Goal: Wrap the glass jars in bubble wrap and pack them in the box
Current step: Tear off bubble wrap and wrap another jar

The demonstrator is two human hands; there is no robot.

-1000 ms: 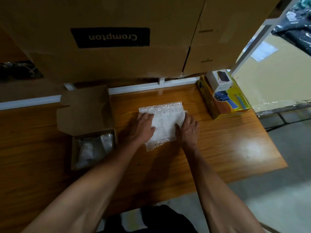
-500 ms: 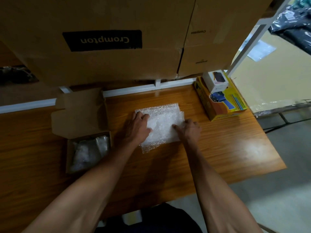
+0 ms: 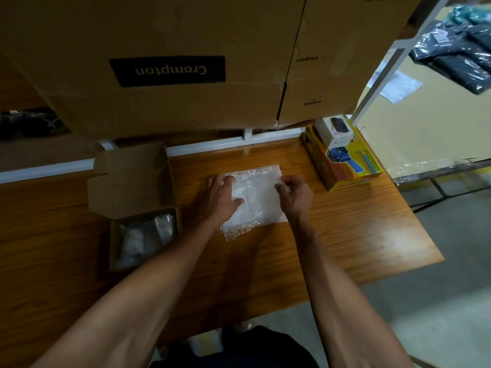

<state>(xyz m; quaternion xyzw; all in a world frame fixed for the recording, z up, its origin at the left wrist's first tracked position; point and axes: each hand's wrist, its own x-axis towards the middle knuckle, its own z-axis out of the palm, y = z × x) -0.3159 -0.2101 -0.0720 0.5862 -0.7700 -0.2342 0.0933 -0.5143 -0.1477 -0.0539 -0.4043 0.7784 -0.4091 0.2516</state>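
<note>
The right hand (image 3: pixel 295 196) has its grip closed in a pinch on the right edge of the bubble wrap (image 3: pixel 255 197), fingertips drawn together on the top layer near the far corner; the left hand (image 3: pixel 221 197) lies with fingers spread and fairly straight, pressing the left side of the same stack flat against the tabletop (image 3: pixel 345 235), so its grip holds nothing. This looks like the step of separating one sheet from the pile before a jar is wrapped, one hand anchoring while the other peels. The next move probably calls for lifting only the top sheet without dragging the ones under it, then fetching a jar to lay on it. Left of the hands, the small open box (image 3: pixel 144 235) sits on the tabletop with its lid flap standing up on the far side, and pale wrapped bundles (image 3: pixel 146 236) lie inside. These are likely jars already packed, though the dim light and the wrap make their shape hard to read. No bare jar is visible anywhere. How many sheets are stacked cannot be told, and whether the pinch has one layer or several is unclear
</note>
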